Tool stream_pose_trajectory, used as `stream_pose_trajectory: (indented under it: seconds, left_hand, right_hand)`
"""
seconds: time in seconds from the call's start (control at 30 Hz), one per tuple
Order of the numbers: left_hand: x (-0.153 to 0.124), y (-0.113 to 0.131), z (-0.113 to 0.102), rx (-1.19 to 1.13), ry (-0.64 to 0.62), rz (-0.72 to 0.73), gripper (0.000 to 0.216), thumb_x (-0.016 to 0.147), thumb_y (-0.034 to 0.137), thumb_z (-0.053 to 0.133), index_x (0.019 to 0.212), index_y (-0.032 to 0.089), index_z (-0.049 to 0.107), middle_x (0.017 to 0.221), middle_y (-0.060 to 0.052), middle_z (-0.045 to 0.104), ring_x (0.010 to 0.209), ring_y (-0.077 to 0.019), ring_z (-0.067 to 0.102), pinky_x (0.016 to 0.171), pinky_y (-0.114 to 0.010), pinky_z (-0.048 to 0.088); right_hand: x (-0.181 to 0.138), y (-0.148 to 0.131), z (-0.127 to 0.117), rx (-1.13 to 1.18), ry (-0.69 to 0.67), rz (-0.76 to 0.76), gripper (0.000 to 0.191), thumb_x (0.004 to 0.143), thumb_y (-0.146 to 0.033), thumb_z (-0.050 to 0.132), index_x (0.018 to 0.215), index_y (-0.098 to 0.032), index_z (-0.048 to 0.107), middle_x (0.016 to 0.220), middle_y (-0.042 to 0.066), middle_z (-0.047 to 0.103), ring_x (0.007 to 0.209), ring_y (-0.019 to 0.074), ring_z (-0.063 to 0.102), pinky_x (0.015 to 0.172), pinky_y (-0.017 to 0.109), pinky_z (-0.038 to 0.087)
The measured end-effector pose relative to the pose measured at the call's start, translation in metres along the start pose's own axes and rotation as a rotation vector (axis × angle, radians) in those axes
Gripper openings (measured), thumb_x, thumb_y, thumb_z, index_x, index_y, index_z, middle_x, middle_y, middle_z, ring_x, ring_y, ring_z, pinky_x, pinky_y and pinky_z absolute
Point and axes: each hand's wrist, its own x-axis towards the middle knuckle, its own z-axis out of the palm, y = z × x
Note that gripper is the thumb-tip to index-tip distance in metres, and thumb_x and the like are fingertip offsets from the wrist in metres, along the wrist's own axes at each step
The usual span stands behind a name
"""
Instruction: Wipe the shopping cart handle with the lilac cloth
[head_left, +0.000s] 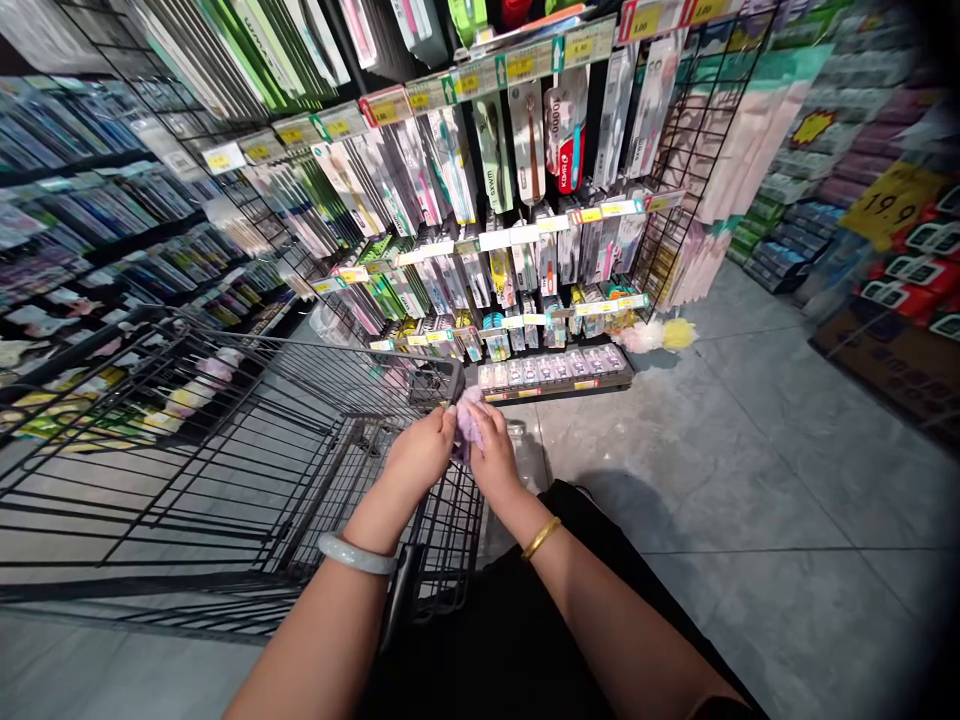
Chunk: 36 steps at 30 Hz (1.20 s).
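Note:
Both hands meet just above the near right corner of a black wire shopping cart [247,470]. My left hand [421,452] and my right hand [491,455] are both closed on a small pale purple soft item [469,420] held between them. A pale bangle sits on my left wrist and a gold bangle on my right. The cart basket looks bare inside.
A wire rack of hanging toothbrush packs [480,200] with yellow price tags stands straight ahead. Low trays of small goods [555,368] sit at its foot. Shelves of packaged goods [97,230] run along the left. Stacked goods and a yellow price sign [892,205] fill the right. Grey floor tiles [750,470] extend rightward.

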Motion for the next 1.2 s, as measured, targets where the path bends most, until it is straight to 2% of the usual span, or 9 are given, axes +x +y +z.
stream_pose_trajectory:
  seconds: [0.13, 0.33, 0.53, 0.67, 0.73, 0.87, 0.93, 1.13, 1.2]
  left_hand:
    - [0.0, 0.002, 0.0, -0.024, -0.036, -0.024, 0.052, 0.099, 0.05, 0.016, 0.104, 0.02, 0.059, 0.092, -0.01, 0.073, 0.083, -0.0227, 0.069, 0.068, -0.03, 0.047]
    - [-0.001, 0.003, 0.0, 0.069, 0.017, 0.001, 0.05, 0.099, 0.045, 0.017, 0.105, 0.018, 0.059, 0.1, -0.012, 0.071, 0.094, -0.0263, 0.068, 0.075, -0.033, 0.047]
    - [-0.004, 0.005, -0.002, 0.053, -0.014, -0.024, 0.05, 0.1, 0.047, 0.017, 0.105, 0.018, 0.058, 0.098, -0.011, 0.072, 0.087, -0.0232, 0.068, 0.072, -0.031, 0.047]
    - [-0.003, 0.006, -0.001, 0.081, 0.015, -0.007, 0.05, 0.1, 0.046, 0.018, 0.104, 0.018, 0.059, 0.1, -0.012, 0.072, 0.092, -0.0253, 0.068, 0.072, -0.032, 0.046]
    - [-0.003, 0.006, -0.001, 0.08, 0.023, -0.001, 0.049, 0.1, 0.045, 0.018, 0.104, 0.018, 0.058, 0.099, -0.012, 0.072, 0.091, -0.0253, 0.068, 0.072, -0.032, 0.046]
    - [-0.004, 0.006, -0.002, 0.06, 0.004, -0.016, 0.047, 0.1, 0.046, 0.019, 0.103, 0.019, 0.058, 0.095, -0.01, 0.073, 0.084, -0.0231, 0.068, 0.069, -0.031, 0.046]
    - [-0.005, 0.005, -0.002, 0.062, -0.001, -0.02, 0.048, 0.1, 0.046, 0.019, 0.102, 0.019, 0.058, 0.094, -0.01, 0.073, 0.082, -0.0226, 0.068, 0.069, -0.03, 0.046]
    - [-0.002, 0.002, 0.001, 0.096, 0.014, -0.006, 0.049, 0.099, 0.047, 0.018, 0.103, 0.019, 0.057, 0.098, -0.012, 0.072, 0.09, -0.0253, 0.068, 0.071, -0.032, 0.046]
    - [-0.001, 0.001, 0.002, 0.083, 0.005, -0.003, 0.049, 0.099, 0.047, 0.018, 0.102, 0.019, 0.057, 0.097, -0.012, 0.072, 0.089, -0.0247, 0.068, 0.07, -0.031, 0.046]
  right_hand:
    - [-0.004, 0.028, 0.004, -0.043, 0.025, 0.187, 0.071, 0.066, 0.004, 0.041, 0.125, -0.028, 0.062, 0.116, 0.006, 0.058, 0.112, 0.0195, 0.058, 0.105, 0.04, 0.047]
    - [0.011, 0.003, 0.004, -0.06, 0.003, -0.028, 0.078, 0.07, 0.004, 0.043, 0.138, -0.033, 0.051, 0.142, 0.005, 0.04, 0.133, 0.0216, 0.041, 0.115, 0.04, 0.035]
    - [0.006, 0.025, 0.003, -0.122, 0.005, 0.181, 0.075, 0.066, 0.007, 0.041, 0.129, -0.03, 0.06, 0.125, 0.006, 0.054, 0.122, 0.0228, 0.052, 0.109, 0.044, 0.042]
    - [0.016, 0.001, 0.001, -0.136, 0.023, -0.007, 0.079, 0.068, 0.006, 0.041, 0.135, -0.033, 0.054, 0.141, 0.006, 0.041, 0.133, 0.0217, 0.042, 0.114, 0.04, 0.036]
    - [0.016, 0.003, 0.001, -0.14, 0.018, -0.027, 0.08, 0.068, 0.007, 0.041, 0.136, -0.033, 0.053, 0.142, 0.005, 0.041, 0.134, 0.0213, 0.042, 0.114, 0.039, 0.035]
    - [0.004, 0.044, 0.009, -0.124, 0.01, 0.244, 0.074, 0.065, 0.007, 0.041, 0.127, -0.028, 0.061, 0.119, 0.007, 0.059, 0.114, 0.0228, 0.059, 0.103, 0.041, 0.047]
    - [0.003, 0.053, 0.013, -0.065, 0.043, 0.323, 0.069, 0.065, 0.006, 0.042, 0.121, -0.028, 0.064, 0.109, 0.005, 0.063, 0.105, 0.0213, 0.062, 0.099, 0.04, 0.05]
    - [0.007, 0.004, 0.012, 0.093, 0.07, 0.083, 0.073, 0.07, 0.001, 0.043, 0.135, -0.03, 0.05, 0.129, 0.005, 0.054, 0.121, 0.0184, 0.052, 0.106, 0.036, 0.043]
    - [-0.005, 0.006, 0.012, 0.04, 0.055, 0.085, 0.072, 0.07, 0.001, 0.043, 0.135, -0.028, 0.051, 0.13, 0.008, 0.052, 0.123, 0.0196, 0.05, 0.108, 0.037, 0.041]
